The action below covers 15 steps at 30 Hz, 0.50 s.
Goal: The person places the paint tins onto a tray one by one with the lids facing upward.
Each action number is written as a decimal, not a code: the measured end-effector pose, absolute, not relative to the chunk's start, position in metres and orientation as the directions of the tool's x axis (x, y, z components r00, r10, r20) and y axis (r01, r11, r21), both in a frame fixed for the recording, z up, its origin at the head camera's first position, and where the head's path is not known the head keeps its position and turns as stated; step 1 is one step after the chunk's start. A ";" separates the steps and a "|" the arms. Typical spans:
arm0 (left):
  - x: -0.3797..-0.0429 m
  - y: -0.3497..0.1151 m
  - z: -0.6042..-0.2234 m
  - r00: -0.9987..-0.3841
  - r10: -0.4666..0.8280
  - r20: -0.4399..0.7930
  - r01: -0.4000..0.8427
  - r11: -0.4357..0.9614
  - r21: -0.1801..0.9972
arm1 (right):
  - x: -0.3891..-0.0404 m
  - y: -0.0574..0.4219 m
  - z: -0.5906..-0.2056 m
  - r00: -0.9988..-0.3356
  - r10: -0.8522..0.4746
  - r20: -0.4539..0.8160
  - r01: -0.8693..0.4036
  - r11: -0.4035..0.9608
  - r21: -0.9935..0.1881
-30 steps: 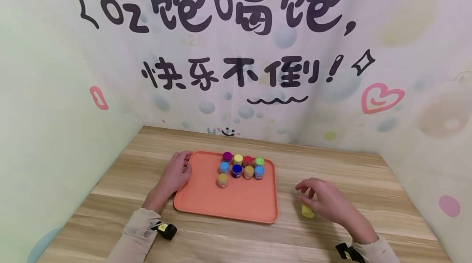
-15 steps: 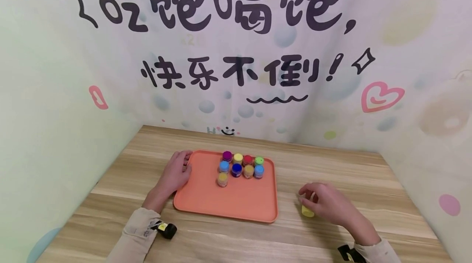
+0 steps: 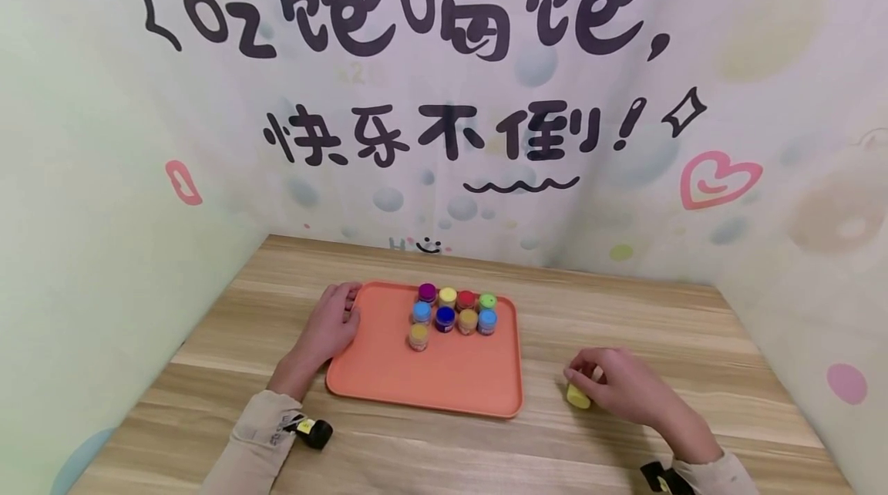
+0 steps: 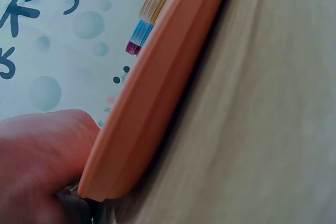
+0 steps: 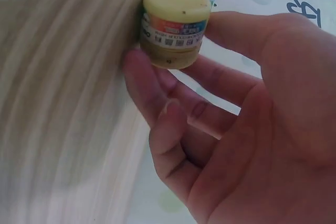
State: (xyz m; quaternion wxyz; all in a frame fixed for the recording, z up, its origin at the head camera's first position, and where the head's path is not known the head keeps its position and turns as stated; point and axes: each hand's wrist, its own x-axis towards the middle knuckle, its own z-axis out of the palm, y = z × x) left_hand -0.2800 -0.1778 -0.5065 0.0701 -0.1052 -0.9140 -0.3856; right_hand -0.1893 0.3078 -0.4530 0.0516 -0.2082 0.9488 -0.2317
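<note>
My left hand (image 3: 331, 331) grips the left rim of an orange tray (image 3: 430, 387); in the left wrist view the thumb (image 4: 63, 129) lies against the tray's edge. Several small paint jars with coloured lids stand on the tray, among them a dark blue one (image 3: 445, 319) and a tan-lidded one (image 3: 418, 338) nearest me. On the table to the right of the tray, my right hand (image 3: 624, 387) pinches a yellow-lidded paint jar (image 3: 578, 396) between thumb and fingers. The right wrist view shows its printed label and yellow lid (image 5: 177, 2), with the last fingers curled below.
The wood-grain table (image 3: 416, 456) reaches back to a printed wall hanging (image 3: 444, 210) with large black characters. A pale wall (image 3: 104, 248) stands close along the left side. Cameras are strapped to both wrists, the left camera (image 3: 317, 434) just in front of the tray.
My right hand has come down and slightly toward me, and its thumb and fingers have closed on the yellow-lidded paint jar. My left hand and the tray have stayed in place.
</note>
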 end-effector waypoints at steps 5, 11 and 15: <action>-0.279 -0.177 -0.505 -0.969 0.137 0.207 0.243 0.678 0.693 | -0.189 0.310 -0.455 -0.896 -0.444 0.023 -0.397 0.776 -0.490; -0.279 -0.178 -0.506 -0.967 0.146 0.210 0.253 0.682 0.686 | -0.189 0.311 -0.456 -0.902 -0.431 0.006 -0.370 0.767 -0.525; -0.280 -0.178 -0.507 -0.966 0.146 0.212 0.253 0.687 0.681 | -0.189 0.311 -0.457 -0.908 -0.419 -0.010 -0.336 0.743 -0.578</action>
